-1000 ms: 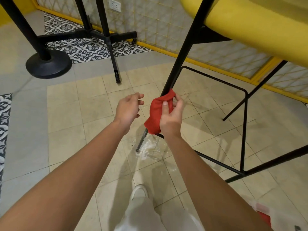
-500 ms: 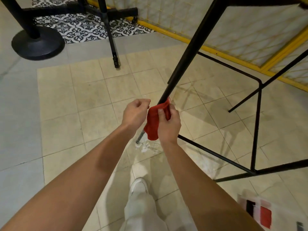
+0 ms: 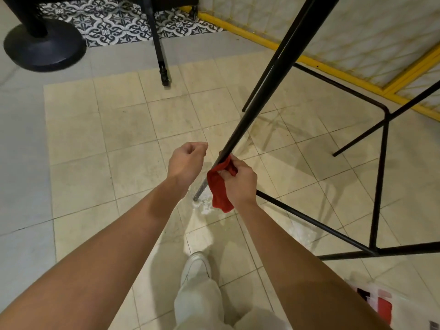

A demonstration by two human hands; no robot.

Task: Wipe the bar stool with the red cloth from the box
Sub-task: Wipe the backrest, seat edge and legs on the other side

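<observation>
Far left on my feed, a black round base (image 3: 44, 51) sits on the floor. Toward the middle, my left hand (image 3: 187, 160) hangs in the air, fingers curled into a fist with nothing in them, near the stool (image 3: 379, 186) but apart from it. Next is the red cloth (image 3: 219, 189), bunched around the low end of the stool's slanting black leg (image 3: 253, 110), its tail hanging free. My right hand (image 3: 240, 182) clamps the cloth to that leg, fingers curled tight round it. Below the hands is my white shoe (image 3: 195, 267). The box (image 3: 383, 308) lies in the lower right corner, cut off by the edge.
</observation>
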